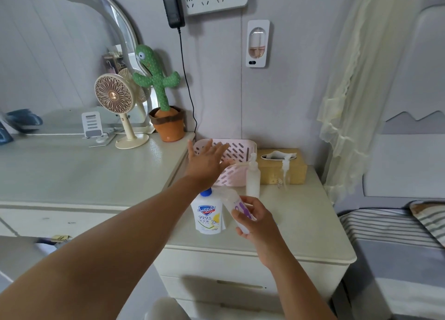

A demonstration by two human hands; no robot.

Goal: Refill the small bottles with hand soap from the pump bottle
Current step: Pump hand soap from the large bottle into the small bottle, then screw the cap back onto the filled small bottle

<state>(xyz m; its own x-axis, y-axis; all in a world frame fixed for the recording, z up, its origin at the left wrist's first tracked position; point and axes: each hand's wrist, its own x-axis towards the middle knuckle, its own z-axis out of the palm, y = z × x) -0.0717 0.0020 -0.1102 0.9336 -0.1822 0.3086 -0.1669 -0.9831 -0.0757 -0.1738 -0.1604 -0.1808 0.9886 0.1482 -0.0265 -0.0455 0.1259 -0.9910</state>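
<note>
- Soap first: the soap bottle [207,213], white with a blue cap and a printed label, stands on the nightstand top [301,233] near its front-left corner, just left of the right hand. No pump head shows on it; the left forearm crosses over its cap, so I cannot tell what tops it.
- Right hand [255,221], nearest the camera, has its fingers wrapped round a small clear bottle [237,210] with purple print, tilted so its top points to about 11 o'clock, toward the soap bottle's shoulder.
- My judgement: this bottle is the one in hand for filling. It should go upright, mouth close beside the soap outlet, before any soap flows; at this tilt thick soap would run down the side.
- At 12 o'clock from that hand stands a tall white pump bottle [252,175], upright; at 1 o'clock a clear spray bottle [285,172] stands before the tissue box [281,168].
- Left hand [207,160], farther off at 11 o'clock, is spread flat with fingers loose and grasping nothing, hovering at the front rim of the pink basket [243,148].
- Whether it reaches for something in the basket I cannot tell; its contents are hidden.
- Advice: steady the soap bottle with the free hand, since it looks easy to tip.
</note>
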